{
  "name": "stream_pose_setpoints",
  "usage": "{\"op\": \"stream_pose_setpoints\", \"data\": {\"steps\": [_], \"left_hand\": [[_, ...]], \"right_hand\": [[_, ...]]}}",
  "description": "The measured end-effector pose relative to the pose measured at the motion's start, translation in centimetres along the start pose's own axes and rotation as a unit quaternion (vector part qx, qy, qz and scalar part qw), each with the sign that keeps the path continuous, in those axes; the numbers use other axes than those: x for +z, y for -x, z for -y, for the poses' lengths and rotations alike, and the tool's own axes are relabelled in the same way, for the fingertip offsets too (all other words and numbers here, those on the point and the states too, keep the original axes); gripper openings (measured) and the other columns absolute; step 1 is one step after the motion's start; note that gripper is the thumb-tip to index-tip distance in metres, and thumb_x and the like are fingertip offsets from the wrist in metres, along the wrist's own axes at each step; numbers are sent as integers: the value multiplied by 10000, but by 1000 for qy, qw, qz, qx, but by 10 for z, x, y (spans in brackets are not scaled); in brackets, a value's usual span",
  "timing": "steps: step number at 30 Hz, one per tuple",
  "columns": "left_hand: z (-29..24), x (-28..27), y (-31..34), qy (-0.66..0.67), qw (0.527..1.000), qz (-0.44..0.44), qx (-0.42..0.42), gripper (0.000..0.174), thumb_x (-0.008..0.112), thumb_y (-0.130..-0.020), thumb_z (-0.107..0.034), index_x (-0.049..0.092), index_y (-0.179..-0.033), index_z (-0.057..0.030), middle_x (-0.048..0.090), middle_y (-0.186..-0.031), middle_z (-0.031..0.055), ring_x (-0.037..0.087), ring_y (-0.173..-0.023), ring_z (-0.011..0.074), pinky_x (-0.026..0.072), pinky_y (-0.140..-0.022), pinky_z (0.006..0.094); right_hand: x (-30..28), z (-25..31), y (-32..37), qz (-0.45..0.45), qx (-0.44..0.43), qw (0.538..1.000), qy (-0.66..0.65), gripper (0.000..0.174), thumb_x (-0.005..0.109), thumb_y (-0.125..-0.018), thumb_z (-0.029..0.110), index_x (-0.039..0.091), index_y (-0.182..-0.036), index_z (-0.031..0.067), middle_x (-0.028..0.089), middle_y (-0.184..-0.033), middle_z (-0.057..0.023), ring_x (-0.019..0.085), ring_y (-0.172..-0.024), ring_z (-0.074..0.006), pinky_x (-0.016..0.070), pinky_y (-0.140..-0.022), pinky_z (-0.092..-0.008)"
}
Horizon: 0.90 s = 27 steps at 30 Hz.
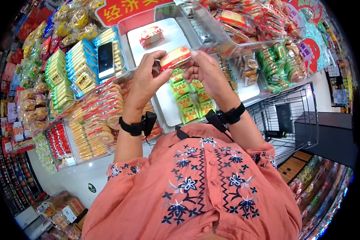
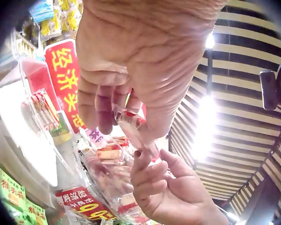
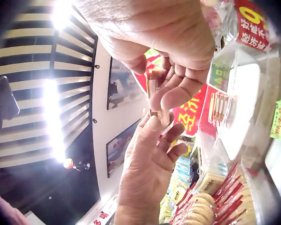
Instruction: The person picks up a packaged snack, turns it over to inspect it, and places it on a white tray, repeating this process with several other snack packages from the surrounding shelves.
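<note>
A small red and cream snack packet [image 1: 175,58] in clear wrap is held up between both hands over the display bins. My left hand [image 1: 145,80] pinches its left end between thumb and fingers. At the other end, the right hand [image 1: 210,75] pinches the wrap, its remaining fingers curled below. From the left wrist, the packet's clear edge [image 2: 131,123] shows between the two hands; much of it is hidden behind the left fingers. Below the packet lie green packets [image 1: 185,101] in a white-floored bin. Similar red packets [image 1: 151,36] stand in the bin behind.
A phone [image 1: 105,60] lies on blue and yellow packets at the left. Wrapped round biscuits [image 1: 104,116] fill the near left bins. A clear raised bin [image 1: 248,47] stands at the right, with a wire shopping cart [image 1: 290,116] beside the display. A red sign [image 1: 128,12] rises behind.
</note>
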<state>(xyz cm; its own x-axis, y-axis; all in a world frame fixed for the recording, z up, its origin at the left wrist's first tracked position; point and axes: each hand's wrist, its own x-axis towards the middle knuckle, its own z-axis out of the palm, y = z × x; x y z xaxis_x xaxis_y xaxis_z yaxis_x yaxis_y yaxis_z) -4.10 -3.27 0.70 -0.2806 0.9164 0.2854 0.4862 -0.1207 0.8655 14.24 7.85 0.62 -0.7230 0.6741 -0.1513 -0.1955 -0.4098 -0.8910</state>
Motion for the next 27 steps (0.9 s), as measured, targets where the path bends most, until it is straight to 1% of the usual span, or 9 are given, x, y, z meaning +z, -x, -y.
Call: {"op": "stream_pose_setpoints", "data": {"steps": [3, 6, 9, 12, 15, 18, 21, 25, 27], "left_hand": [[1, 1, 1, 48, 998, 27, -39, 463, 726, -893, -140, 557, -1309, -25, 601, -1148, 31, 557, -955, 112, 477, -819, 253], [11, 4, 3, 148, 986, 36, -62, 430, 704, -928, -172, 558, -1307, -29, 599, -1105, 9, 545, -939, 81, 463, -816, 238], [8, -1, 6, 209, 971, 33, -111, 413, 712, -935, -202, 578, -1263, 10, 635, -1103, 48, 580, -948, 103, 486, -854, 250], [9, -1, 10, 218, 970, 18, -106, 401, 663, -964, -237, 569, -1302, -43, 604, -1061, -11, 532, -921, 46, 447, -784, 220], [2, -7, 16, 197, 969, 5, -146, 399, 650, -969, -253, 576, -1300, -42, 605, -1065, -8, 533, -916, 50, 445, -782, 215], [-1, -11, 23, 206, 963, -22, -170, 394, 640, -973, -263, 585, -1293, -42, 611, -1051, -11, 541, -908, 53, 444, -779, 213], [-3, -12, 23, 207, 960, -45, -182, 372, 651, -976, -264, 596, -1247, -16, 609, -1033, -10, 532, -894, 57, 438, -765, 214], [-3, -8, 18, 221, 956, -36, -190, 367, 648, -981, -283, 606, -1223, -11, 609, -1028, -11, 537, -907, 63, 441, -778, 219], [-8, -5, 14, 205, 958, -45, -197, 363, 645, -983, -285, 608, -1223, -15, 613, -1024, -7, 548, -908, 67, 442, -777, 218]], "right_hand": [[0, 0, 0, 0, -9, 1000, -10, 379, 519, -1031, 368, 549, -1164, 15, 672, -967, -91, 680, -752, -153, 533, -650, -269], [3, 2, -1, 15, -23, 1000, -13, 404, 507, -1034, 385, 541, -1195, 16, 664, -969, -89, 675, -767, -151, 533, -656, -274], [4, 2, -3, 26, -19, 999, -22, 421, 493, -1038, 397, 540, -1207, 14, 664, -967, -96, 672, -774, -151, 532, -663, -280], [2, -1, -10, 47, 0, 999, -21, 422, 484, -1041, 401, 544, -1198, 14, 663, -966, -101, 671, -777, -153, 531, -665, -281], [7, 0, -15, 73, 2, 997, -14, 421, 487, -1040, 406, 550, -1179, 14, 661, -965, -102, 670, -774, -153, 530, -669, -279], [7, -5, -25, 98, 17, 995, -13, 424, 501, -1035, 421, 555, -1157, 18, 660, -961, -97, 671, -772, -150, 530, -667, -278], [8, -4, -30, 113, 29, 993, -15, 437, 525, -1026, 447, 554, -1128, 23, 661, -948, -93, 673, -769, -147, 529, -665, -275], [1, -4, -37, 104, 46, 993, -4, 462, 551, -1011, 479, 549, -1103, 26, 663, -934, -93, 675, -756, -147, 530, -648, -269], [-3, -3, -40, 100, 49, 994, -10, 471, 560, -1004, 488, 547, -1096, 26, 663, -930, -94, 674, -748, -148, 531, -638, -264]]}}
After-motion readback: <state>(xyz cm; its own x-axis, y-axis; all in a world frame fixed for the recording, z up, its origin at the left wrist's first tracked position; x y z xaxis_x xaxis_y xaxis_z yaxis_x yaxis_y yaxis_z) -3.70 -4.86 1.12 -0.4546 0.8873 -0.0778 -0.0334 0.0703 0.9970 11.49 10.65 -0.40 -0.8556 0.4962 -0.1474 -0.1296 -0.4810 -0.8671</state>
